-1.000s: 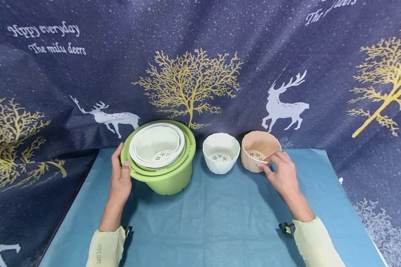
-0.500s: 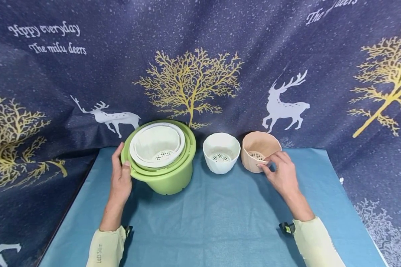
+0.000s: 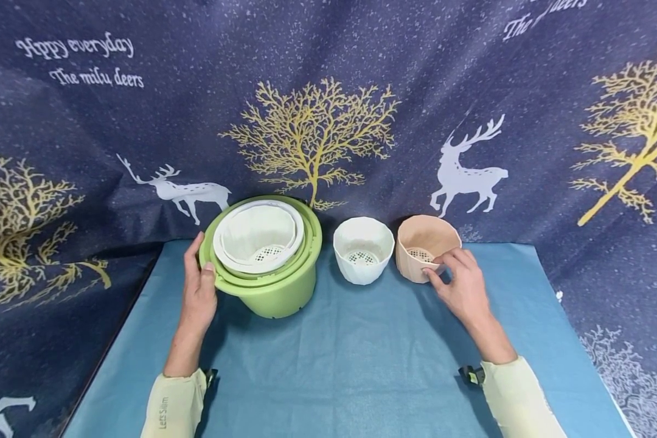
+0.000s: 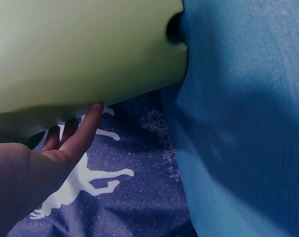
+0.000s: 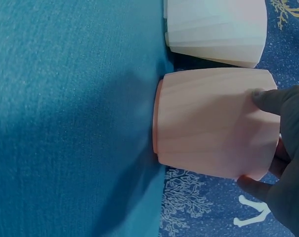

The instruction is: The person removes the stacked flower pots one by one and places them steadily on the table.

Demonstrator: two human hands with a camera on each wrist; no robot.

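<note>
On the left of the table stands a large green flower pot (image 3: 279,301) with a second green pot and white pots (image 3: 257,237) nested in it. My left hand (image 3: 199,292) holds its left side, thumb over the rim and fingers along the outer wall; in the left wrist view fingertips touch the green wall. At the right, a pink ribbed flower pot (image 3: 410,264) with a perforated bottom stands upright. My right hand (image 3: 462,283) pinches its near right rim, thumb outside. In the right wrist view the thumb (image 5: 268,100) presses the pink wall. Between them sits a white faceted pot (image 3: 361,277).
A blue cloth (image 3: 328,371) covers the table. Behind the row of pots hangs a dark blue curtain (image 3: 339,55) printed with deer and yellow trees, close to the pots' far sides. The white pot and pink pot stand almost side by side.
</note>
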